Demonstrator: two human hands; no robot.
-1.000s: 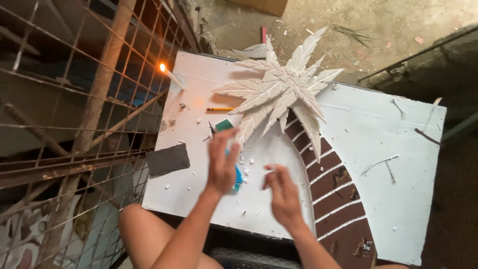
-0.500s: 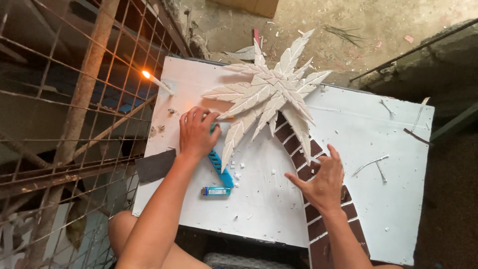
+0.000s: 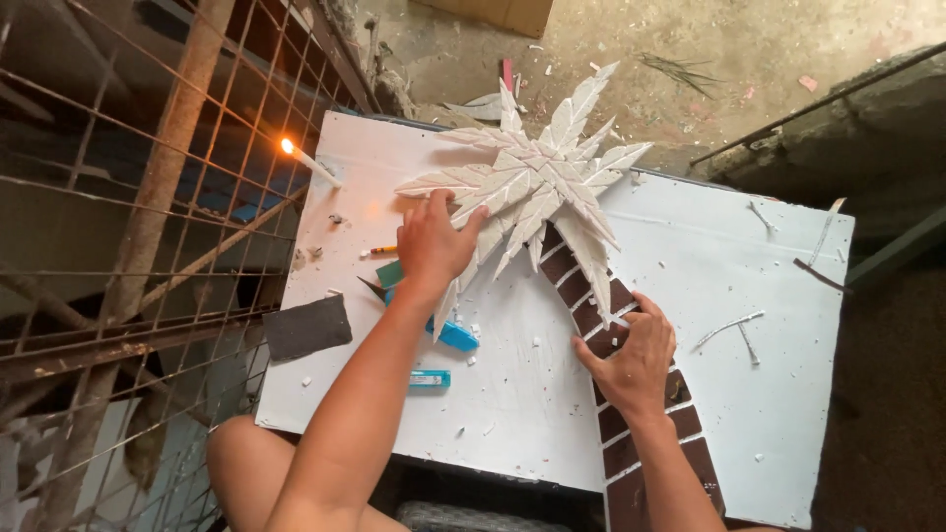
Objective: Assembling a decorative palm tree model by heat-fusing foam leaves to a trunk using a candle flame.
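Observation:
A palm-tree model lies on a white board (image 3: 709, 296): white cut leaves (image 3: 537, 182) fan out at the top, and a brown segmented trunk (image 3: 631, 433) runs down to the board's near edge. My left hand (image 3: 434, 246) rests flat on the lower left leaves, fingers spread. On the trunk just below the leaves sits my right hand (image 3: 631, 360), its fingers pressing the brown segments. Neither hand holds anything. A blue cutter (image 3: 448, 330) lies under my left forearm, with a small blue piece (image 3: 430, 378) beside it.
A lit white candle (image 3: 313, 163) stands at the board's far left corner. A dark sandpaper sheet (image 3: 307, 327) overhangs the left edge. A pencil stub (image 3: 382, 250) and white scraps dot the board. A rusty wire grid (image 3: 128, 246) stands to the left; concrete floor lies beyond.
My left hand has moved up from the blue cutter onto the leaves. My right hand has shifted up the trunk toward the leaves. The blue cutter now lies on the board.

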